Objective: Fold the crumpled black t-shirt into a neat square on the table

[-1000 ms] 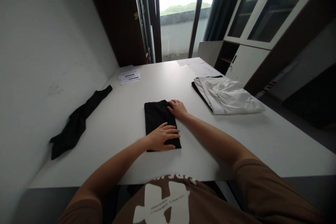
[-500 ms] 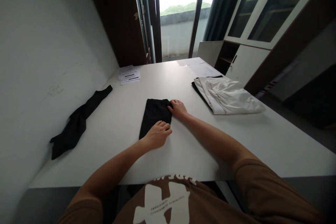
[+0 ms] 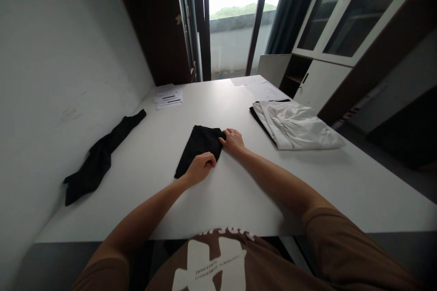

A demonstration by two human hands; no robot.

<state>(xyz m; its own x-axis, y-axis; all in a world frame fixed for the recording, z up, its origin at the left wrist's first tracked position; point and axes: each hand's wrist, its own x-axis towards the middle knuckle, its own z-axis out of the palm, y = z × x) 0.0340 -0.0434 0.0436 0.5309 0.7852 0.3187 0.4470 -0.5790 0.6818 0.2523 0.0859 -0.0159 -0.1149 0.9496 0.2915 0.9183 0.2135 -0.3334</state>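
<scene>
A folded piece of black cloth (image 3: 202,142) lies flat on the white table in front of me, turned slightly aslant. My left hand (image 3: 200,168) is closed at its near right edge, fingers curled, seemingly pinching the fabric. At the far right corner, my right hand (image 3: 232,141) grips the cloth between thumb and fingers. The palms and part of the cloth's near edge are hidden from view. What kind of garment it is cannot be made out.
Along the left wall lies a crumpled black garment (image 3: 102,154). To the right rests a folded white garment (image 3: 297,127) on top of something black. Paper slips (image 3: 169,96) sit at the back left of the table (image 3: 136,218), and paper sheets (image 3: 259,87) at the back right.
The black cloth has turned a little, its near end swinging left. My left hand has moved slightly away from me and left with its edge. My right hand has stayed at the far corner.
</scene>
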